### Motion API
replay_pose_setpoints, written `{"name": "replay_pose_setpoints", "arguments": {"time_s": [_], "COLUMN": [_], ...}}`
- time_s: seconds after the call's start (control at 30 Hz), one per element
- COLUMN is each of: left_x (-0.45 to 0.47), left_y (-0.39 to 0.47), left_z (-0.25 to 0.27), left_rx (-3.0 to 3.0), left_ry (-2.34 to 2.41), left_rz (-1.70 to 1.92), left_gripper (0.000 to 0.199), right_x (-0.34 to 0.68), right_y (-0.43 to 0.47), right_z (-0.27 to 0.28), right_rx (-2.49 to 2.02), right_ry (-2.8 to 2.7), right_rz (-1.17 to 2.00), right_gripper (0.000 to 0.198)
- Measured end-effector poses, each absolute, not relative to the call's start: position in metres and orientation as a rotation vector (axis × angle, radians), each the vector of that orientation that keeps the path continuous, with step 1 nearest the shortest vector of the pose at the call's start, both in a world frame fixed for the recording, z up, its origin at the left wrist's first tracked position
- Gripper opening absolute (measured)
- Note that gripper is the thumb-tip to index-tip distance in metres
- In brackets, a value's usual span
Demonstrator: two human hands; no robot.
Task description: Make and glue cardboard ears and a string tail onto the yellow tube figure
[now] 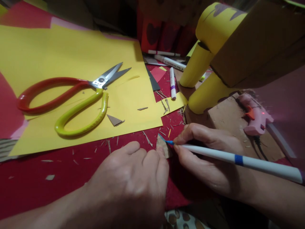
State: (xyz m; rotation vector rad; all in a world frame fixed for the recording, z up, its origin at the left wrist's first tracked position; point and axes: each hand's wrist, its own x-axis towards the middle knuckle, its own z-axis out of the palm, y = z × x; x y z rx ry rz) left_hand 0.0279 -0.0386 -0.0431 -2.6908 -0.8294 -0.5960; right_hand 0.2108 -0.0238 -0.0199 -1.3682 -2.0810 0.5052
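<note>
My right hand grips a white marker with a blue band, its blue tip touching a small pointed piece of cardboard. Blue colour shows along that piece's upper edge. My left hand is closed, its fingers pressing the cardboard piece down on the dark red surface. Part of the piece is hidden under those fingers. Beyond my left hand, scissors with one red and one yellow-green handle lie with parted blades on yellow paper.
On the right stands a yellow paper-covered figure with tube legs and a brown cardboard box. A pink glue gun, its red light on, rests on cardboard near my right hand. Capped markers and cardboard scraps lie about.
</note>
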Motion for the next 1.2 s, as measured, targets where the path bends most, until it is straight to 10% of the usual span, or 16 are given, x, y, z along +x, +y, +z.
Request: {"name": "replay_pose_setpoints", "arguments": {"time_s": [1.2], "left_x": [0.0261], "left_y": [-0.0381], "left_z": [-0.0442], "left_rx": [-2.704], "left_ry": [-0.849], "left_rz": [-0.569], "left_gripper": [0.033], "right_x": [0.2171], "right_y": [-0.0248], "right_z": [-0.0180], "right_rx": [-1.377], "right_ry": [-2.163], "right_rz": [0.495], "right_gripper": [0.018]}}
